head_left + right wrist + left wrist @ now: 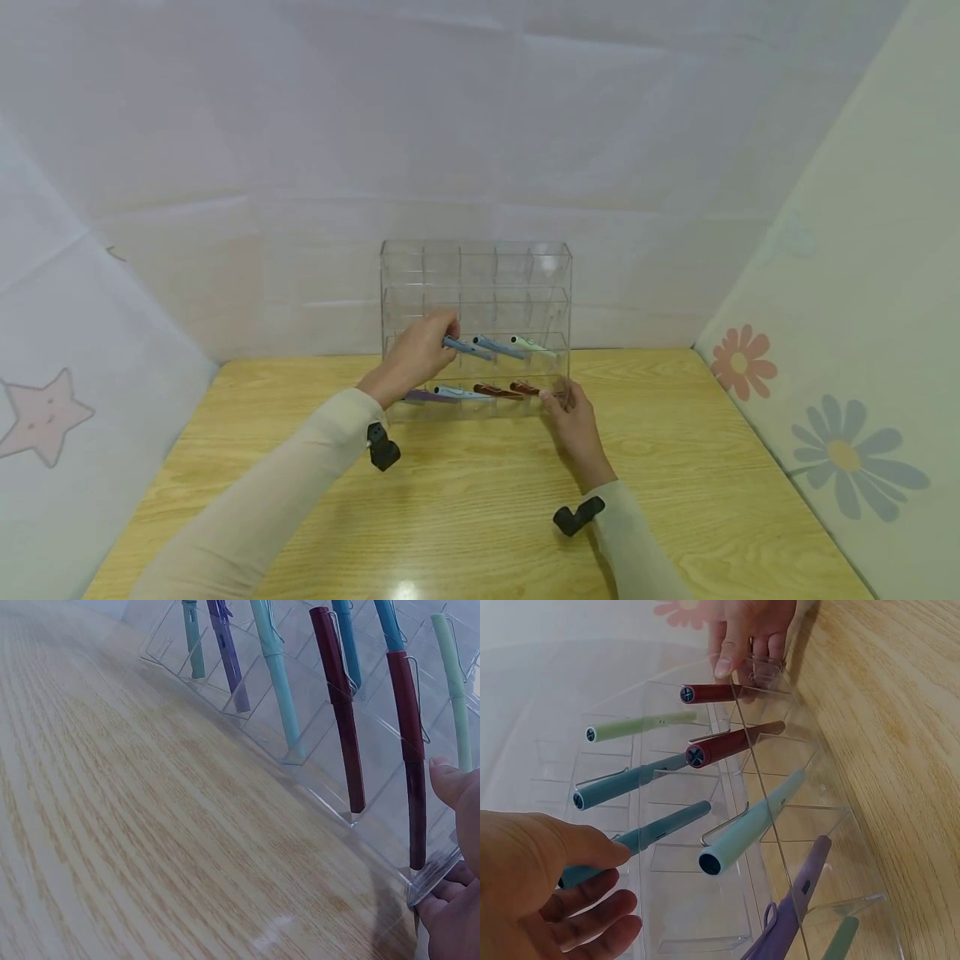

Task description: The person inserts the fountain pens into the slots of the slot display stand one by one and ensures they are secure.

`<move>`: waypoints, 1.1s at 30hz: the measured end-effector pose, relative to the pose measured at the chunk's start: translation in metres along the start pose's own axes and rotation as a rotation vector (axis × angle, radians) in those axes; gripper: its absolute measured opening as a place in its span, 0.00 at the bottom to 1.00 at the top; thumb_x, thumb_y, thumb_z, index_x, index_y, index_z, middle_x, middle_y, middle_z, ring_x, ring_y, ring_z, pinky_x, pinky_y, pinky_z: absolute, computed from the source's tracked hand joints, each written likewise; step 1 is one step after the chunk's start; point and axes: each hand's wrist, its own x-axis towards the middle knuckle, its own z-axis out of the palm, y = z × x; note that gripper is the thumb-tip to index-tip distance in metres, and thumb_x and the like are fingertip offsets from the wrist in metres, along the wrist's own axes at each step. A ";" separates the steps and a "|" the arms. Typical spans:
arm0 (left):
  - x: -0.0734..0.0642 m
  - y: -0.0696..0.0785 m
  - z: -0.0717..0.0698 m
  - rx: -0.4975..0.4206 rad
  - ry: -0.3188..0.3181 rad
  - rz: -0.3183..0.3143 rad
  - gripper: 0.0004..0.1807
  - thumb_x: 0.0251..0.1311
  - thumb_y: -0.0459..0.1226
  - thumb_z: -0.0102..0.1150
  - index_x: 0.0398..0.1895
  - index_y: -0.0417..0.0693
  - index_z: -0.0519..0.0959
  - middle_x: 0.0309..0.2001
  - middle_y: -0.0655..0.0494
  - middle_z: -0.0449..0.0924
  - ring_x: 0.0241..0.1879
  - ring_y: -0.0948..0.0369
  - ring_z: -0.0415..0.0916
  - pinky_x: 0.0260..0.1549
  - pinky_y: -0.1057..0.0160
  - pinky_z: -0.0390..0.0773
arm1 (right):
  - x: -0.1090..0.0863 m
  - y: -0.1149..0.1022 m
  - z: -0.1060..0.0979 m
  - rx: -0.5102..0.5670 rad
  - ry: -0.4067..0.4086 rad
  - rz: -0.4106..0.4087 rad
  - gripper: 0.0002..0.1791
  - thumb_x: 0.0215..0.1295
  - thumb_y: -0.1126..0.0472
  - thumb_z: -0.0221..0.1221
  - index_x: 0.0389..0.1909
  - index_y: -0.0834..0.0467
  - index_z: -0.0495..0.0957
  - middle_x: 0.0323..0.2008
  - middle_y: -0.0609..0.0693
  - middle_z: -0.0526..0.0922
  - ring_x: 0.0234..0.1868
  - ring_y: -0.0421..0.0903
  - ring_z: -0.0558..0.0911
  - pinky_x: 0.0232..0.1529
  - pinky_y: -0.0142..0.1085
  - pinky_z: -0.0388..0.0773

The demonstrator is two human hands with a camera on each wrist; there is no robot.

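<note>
A clear, tiered pen rack [477, 247] with several compartments stands on the table. My left hand [418, 354] pinches a blue pen [667, 827] by its capped end, the pen leaning in the second row from the front. Right of it in that row lean another blue pen [501, 347] and a light green pen [531, 344]. The front row holds two dark red pens [341, 712], a mint pen [279, 675], a purple pen [229, 656] and a green pen [193, 637]. My right hand [576, 425] grips the rack's lower right corner, thumb in front.
The rack's two upper rows hold no pens. Under it lies a wood-grain table [480, 492]. A pale cloth wall [480, 125] rises behind, with printed side panels at left and right, the right one showing flowers [843, 457].
</note>
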 end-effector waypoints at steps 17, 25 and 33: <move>-0.007 -0.010 -0.002 0.007 0.000 -0.048 0.13 0.73 0.35 0.65 0.57 0.45 0.79 0.55 0.49 0.85 0.52 0.50 0.85 0.49 0.49 0.86 | 0.003 0.004 0.006 0.025 -0.016 0.023 0.43 0.78 0.43 0.61 0.84 0.57 0.55 0.82 0.62 0.62 0.82 0.63 0.64 0.78 0.60 0.68; -0.013 -0.014 -0.008 -0.027 0.017 -0.089 0.23 0.72 0.35 0.64 0.68 0.48 0.73 0.61 0.45 0.82 0.50 0.50 0.85 0.41 0.53 0.84 | 0.007 0.004 0.011 0.042 -0.031 0.031 0.44 0.78 0.42 0.61 0.84 0.56 0.55 0.83 0.60 0.62 0.82 0.62 0.65 0.78 0.59 0.69; -0.032 -0.019 -0.022 0.046 0.021 -0.014 0.36 0.72 0.46 0.67 0.78 0.48 0.66 0.75 0.43 0.68 0.72 0.44 0.72 0.66 0.39 0.78 | 0.009 0.004 0.007 0.024 -0.043 0.028 0.45 0.77 0.40 0.61 0.84 0.56 0.56 0.81 0.61 0.65 0.81 0.63 0.67 0.77 0.60 0.70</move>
